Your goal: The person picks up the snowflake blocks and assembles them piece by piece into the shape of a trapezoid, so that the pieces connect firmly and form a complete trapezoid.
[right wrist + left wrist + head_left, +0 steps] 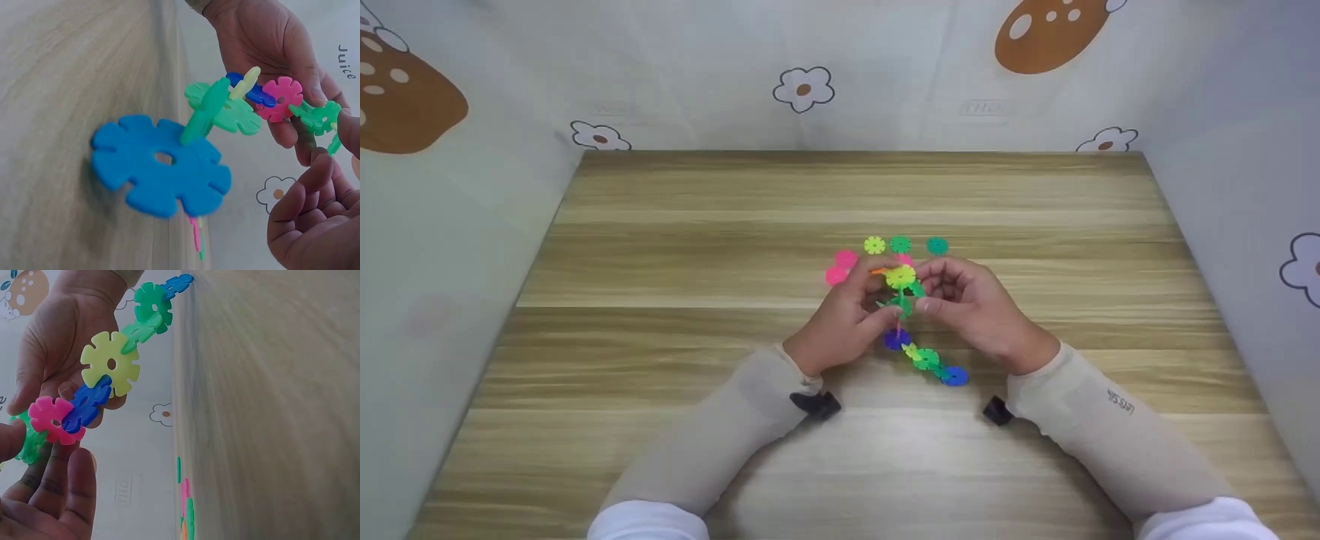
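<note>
Both hands hold up a chain of notched plastic discs (926, 359) slotted into one another, in yellow, green, pink and blue. My left hand (844, 319) grips it around the green and pink discs, thumb in front and fingers behind. My right hand (979, 311) pinches a small green disc (334, 142) between thumb and fingertip, close by the left fingertips. A yellow disc (900, 277) tops the chain between the hands. From the pink disc (53, 417), the other end slants down toward me to a blue disc (163, 163) near the table.
Loose discs lie on the wood-grain table (675, 262) beyond the hands: a yellow disc (874, 245), a green disc (901, 244), a teal disc (937, 246) and pink discs (837, 275). A patterned curtain (697, 75) stands behind the table and along both sides.
</note>
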The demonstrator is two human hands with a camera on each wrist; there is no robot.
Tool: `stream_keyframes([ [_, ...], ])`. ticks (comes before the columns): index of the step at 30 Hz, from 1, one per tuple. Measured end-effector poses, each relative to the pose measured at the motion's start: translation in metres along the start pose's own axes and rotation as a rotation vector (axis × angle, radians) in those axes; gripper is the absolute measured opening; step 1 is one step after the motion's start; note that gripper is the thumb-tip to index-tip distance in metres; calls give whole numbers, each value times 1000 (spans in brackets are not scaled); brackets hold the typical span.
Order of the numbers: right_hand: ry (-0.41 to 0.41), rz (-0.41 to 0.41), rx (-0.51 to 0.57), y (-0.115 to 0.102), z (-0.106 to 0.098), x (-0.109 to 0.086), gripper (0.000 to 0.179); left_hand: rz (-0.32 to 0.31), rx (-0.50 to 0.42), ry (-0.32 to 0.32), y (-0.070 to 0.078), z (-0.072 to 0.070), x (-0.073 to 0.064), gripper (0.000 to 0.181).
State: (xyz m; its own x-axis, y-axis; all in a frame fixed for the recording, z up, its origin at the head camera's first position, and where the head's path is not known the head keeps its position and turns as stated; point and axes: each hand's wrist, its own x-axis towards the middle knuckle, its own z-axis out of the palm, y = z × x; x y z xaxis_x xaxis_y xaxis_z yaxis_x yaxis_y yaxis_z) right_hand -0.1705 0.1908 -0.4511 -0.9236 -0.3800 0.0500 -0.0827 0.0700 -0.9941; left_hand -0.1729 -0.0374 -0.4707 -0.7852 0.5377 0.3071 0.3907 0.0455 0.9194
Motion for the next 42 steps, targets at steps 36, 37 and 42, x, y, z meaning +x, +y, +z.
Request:
stream_keyframes([
  [36, 51, -38, -31, -5, 4, -1, 23, -13, 9, 10, 5, -2, 0, 53],
  [37, 48, -47, -30, -4, 4, -1, 23, -14, 3, 8, 5, -2, 0, 52],
  [42, 54, -79, -20, -2, 4, -1, 23, 2, -27, 10, 4, -2, 0, 52],
])
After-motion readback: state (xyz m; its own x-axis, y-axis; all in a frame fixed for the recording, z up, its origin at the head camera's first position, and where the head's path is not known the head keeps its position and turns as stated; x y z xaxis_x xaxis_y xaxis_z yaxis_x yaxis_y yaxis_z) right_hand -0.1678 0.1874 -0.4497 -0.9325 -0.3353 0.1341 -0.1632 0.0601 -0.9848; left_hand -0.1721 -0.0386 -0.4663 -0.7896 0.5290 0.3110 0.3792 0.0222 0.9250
